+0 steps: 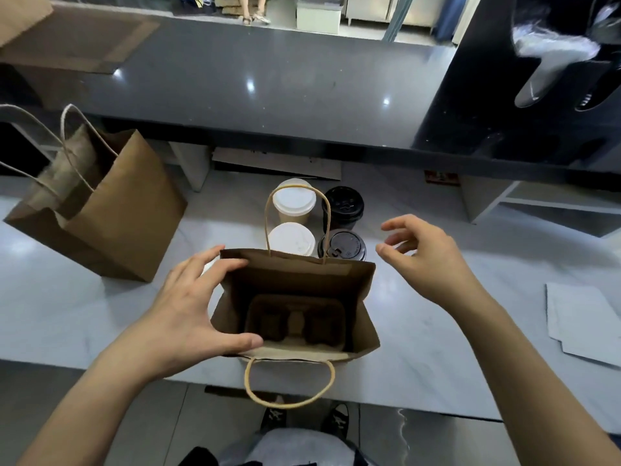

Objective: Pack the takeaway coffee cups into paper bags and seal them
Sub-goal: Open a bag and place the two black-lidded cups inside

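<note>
Centre of the frame: an open brown paper bag (295, 307) stands upright on a pale marbled counter (437, 348), mouth toward the camera. At its bottom lies a moulded pulp cup tray (295, 322) with two wells, both without cups. One twine handle rises from the bag's far edge; the other hangs down over the counter's near edge, lower centre.

Left hand (188, 307), left of centre — spread wide across the bag's left side, fingertips on the far top corner, thumb pressed along the near rim. It grips the bag's left wall between thumb and fingers.

Right hand (426, 260), right of centre — in the air beside the bag's upper right corner, apart from it, fingers loosely curled and parted, holding nothing.

Just behind the bag, upper centre, four lidded takeaway cups stand in a tight square: two white-lidded cups (293, 215) on the left, two black-lidded cups (342, 223) on the right. The nearer pair is partly hidden by the bag's far wall.

Left of the frame: a second brown paper bag (127, 216) stands on the counter, tilted, handles up, well apart from the first.

Right edge: flat pale card sheets (584, 324) lie on the counter.

Upper half: a dark raised ledge (268, 79) runs across behind the counter.
</note>
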Available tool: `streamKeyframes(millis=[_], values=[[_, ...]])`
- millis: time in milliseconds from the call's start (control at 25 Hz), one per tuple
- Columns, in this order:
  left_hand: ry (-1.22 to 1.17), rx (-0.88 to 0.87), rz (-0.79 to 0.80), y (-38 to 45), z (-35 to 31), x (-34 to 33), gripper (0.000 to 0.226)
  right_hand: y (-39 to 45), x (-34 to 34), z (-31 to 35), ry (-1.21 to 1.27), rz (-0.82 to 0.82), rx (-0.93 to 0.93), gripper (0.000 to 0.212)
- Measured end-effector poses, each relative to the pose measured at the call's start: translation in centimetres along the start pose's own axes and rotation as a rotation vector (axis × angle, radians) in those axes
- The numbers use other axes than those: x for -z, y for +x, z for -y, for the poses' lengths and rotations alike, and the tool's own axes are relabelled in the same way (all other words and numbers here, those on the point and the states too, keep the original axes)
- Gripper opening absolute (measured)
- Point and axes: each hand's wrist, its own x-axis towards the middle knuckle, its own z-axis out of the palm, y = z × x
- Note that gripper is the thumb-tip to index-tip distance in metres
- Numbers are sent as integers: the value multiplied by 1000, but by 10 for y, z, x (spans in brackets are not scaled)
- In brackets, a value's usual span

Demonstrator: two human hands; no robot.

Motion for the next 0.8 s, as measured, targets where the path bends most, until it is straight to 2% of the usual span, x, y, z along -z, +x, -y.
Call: streamKeyframes(millis=[200, 280, 480, 680, 800], values=[[-23, -4, 9, -1, -1, 1, 108, 36, -42, -19, -113, 201, 14, 77], [-29, -7, 7, -2, -1, 0, 109, 42, -50, -20, -141, 240, 45, 87], [-42, -2, 18, -6, 1, -1, 107, 52, -60, -24, -284, 299, 102, 84], [-42, 5, 24, -5, 2, 0, 113, 47, -58, -21, -176, 308, 62, 85], [-50, -2, 25, -1, 2, 0, 117, 36, -38, -15, -67, 243, 32, 87]])
